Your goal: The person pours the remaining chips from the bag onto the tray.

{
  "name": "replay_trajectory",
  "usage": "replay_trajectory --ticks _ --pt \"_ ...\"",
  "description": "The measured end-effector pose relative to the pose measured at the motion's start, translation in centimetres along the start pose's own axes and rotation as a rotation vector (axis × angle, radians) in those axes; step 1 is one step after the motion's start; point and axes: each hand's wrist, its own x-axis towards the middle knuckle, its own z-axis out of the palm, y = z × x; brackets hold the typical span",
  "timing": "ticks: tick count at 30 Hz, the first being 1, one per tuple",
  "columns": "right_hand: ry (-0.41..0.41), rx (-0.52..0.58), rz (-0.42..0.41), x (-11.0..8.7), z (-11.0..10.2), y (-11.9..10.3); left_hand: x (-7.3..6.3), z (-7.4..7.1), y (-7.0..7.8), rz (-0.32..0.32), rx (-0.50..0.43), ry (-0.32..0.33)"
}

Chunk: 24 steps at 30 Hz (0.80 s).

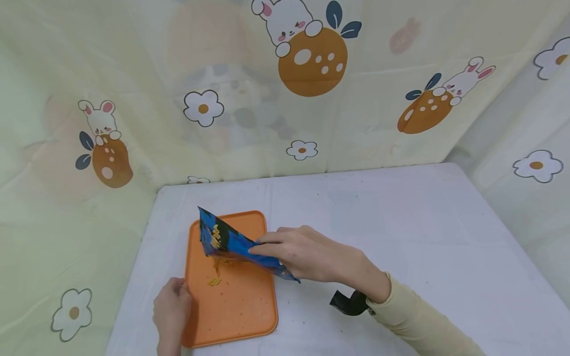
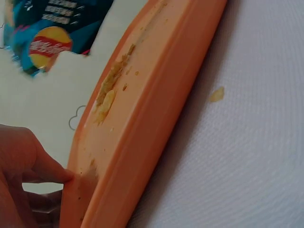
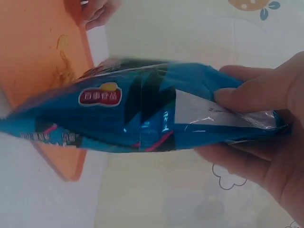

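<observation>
My right hand [image 1: 307,252] grips a blue chip bag [image 1: 242,247] by one end, thumb on one face and fingers on the other in the right wrist view. The bag is tilted above the orange tray [image 1: 240,311], its far end over the tray's upper part. Yellow chips [image 1: 214,282] and crumbs lie on the tray below the bag, which hides part of them. At the tray's left edge, my left hand [image 1: 171,309] pinches the rim; the thumb presses on it in the left wrist view [image 2: 23,166]. There the tray [image 2: 156,109] appears steeply slanted.
A white cloth [image 1: 378,212] covers the table, and a stray chip [image 2: 217,94] lies on it beside the tray. A black piece [image 1: 349,302] sticks out by my right wrist. Patterned curtains [image 1: 249,143] with rabbits and flowers hang behind and at both sides.
</observation>
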Motion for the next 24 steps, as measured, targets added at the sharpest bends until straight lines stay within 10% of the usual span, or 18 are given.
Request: replay_trajectory --ticks 24 --pt "0.071 -0.020 -0.027 0.40 -0.16 0.64 0.32 0.27 0.04 -0.003 -0.007 0.017"
